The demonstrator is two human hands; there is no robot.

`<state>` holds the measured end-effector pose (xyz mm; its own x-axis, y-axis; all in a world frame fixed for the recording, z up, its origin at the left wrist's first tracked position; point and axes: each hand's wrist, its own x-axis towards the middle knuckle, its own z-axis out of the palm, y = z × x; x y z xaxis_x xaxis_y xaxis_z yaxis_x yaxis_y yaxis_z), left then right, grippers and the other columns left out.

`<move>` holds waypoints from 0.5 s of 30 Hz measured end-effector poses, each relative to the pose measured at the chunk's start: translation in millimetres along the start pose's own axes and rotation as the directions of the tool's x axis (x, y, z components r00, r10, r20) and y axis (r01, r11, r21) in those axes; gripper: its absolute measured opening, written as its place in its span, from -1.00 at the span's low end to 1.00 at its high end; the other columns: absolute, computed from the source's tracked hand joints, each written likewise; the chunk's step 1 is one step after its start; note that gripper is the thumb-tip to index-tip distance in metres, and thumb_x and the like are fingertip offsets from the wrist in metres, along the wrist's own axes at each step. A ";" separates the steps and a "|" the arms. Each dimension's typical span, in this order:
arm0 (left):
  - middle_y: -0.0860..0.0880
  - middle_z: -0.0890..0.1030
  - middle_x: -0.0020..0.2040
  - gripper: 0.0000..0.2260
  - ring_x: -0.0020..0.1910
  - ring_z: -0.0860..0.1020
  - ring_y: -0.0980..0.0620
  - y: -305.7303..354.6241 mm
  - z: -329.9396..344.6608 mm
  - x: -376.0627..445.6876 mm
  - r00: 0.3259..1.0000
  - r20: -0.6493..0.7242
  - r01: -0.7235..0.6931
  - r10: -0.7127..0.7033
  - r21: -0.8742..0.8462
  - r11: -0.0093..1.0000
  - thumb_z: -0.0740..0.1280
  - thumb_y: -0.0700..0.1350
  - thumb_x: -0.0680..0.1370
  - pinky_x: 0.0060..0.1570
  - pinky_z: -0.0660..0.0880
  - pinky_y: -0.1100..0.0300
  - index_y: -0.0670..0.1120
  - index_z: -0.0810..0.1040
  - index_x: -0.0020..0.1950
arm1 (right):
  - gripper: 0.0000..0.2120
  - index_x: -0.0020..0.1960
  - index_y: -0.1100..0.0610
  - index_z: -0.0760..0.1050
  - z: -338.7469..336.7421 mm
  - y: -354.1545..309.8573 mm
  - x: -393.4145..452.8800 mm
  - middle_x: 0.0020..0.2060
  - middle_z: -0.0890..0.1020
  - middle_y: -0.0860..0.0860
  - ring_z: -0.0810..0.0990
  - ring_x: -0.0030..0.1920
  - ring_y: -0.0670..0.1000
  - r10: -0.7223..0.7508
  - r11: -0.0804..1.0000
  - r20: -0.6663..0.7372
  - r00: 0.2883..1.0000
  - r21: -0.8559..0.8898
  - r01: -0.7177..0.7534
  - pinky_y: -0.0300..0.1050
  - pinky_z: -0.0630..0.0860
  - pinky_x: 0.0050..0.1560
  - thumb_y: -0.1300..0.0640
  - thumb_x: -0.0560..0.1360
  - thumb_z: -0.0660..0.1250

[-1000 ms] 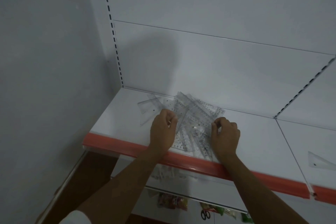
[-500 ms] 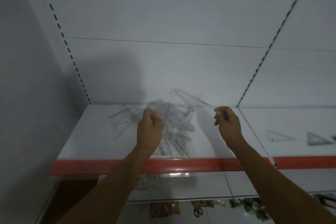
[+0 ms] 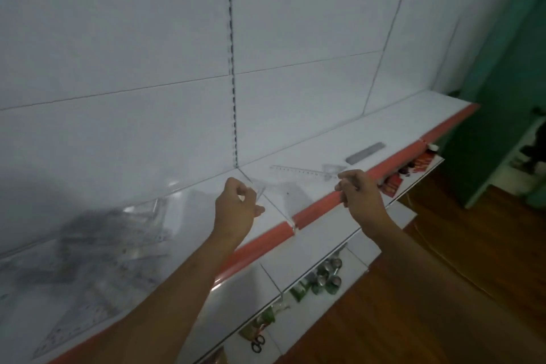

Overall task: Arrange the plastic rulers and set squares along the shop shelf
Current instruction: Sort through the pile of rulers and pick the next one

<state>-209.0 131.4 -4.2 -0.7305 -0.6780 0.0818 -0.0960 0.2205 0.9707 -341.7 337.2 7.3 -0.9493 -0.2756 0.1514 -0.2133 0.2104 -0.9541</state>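
Observation:
My left hand (image 3: 236, 208) is shut on a clear plastic set square (image 3: 261, 190), held just above the white shelf (image 3: 298, 156). My right hand (image 3: 362, 196) pinches the right end of a long clear ruler (image 3: 301, 171), which reaches left over the second shelf bay. A blurred pile of clear rulers and set squares (image 3: 103, 236) lies in the left bay, behind my left forearm. Further right on the shelf lie a small clear set square (image 3: 334, 169) and a grey ruler (image 3: 365, 152).
The shelf has an orange-red front strip (image 3: 313, 213) and a slotted upright (image 3: 233, 68) on its back panel. A lower shelf holds cans (image 3: 328, 278), scissors (image 3: 257, 344) and red packets (image 3: 393, 185). A green wall (image 3: 502, 97) and wooden floor (image 3: 428, 289) are on the right.
The view has swung right along the shelf. Both hands have left the pile, the right carrying the long ruler and the left a set square, towards the second bay.

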 end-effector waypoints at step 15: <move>0.09 0.56 -0.19 -0.90 -0.26 0.54 0.12 71.5 262.0 -5.8 0.950 0.280 -0.156 0.136 0.050 0.987 0.29 -0.02 0.58 -0.27 0.48 0.18 0.06 0.45 0.07 | -0.82 0.03 0.19 0.47 -232.5 73.8 37.5 -0.11 0.53 0.18 0.44 -0.22 0.05 0.226 0.974 -0.248 0.942 0.086 -0.211 -0.19 0.39 -0.28 0.18 0.65 0.10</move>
<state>-388.8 334.8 5.5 -0.8967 -0.4178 0.1460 -0.0149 0.3582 0.9335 -446.7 560.4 2.7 -0.9997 0.0204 -0.0094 0.0130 0.1820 -0.9832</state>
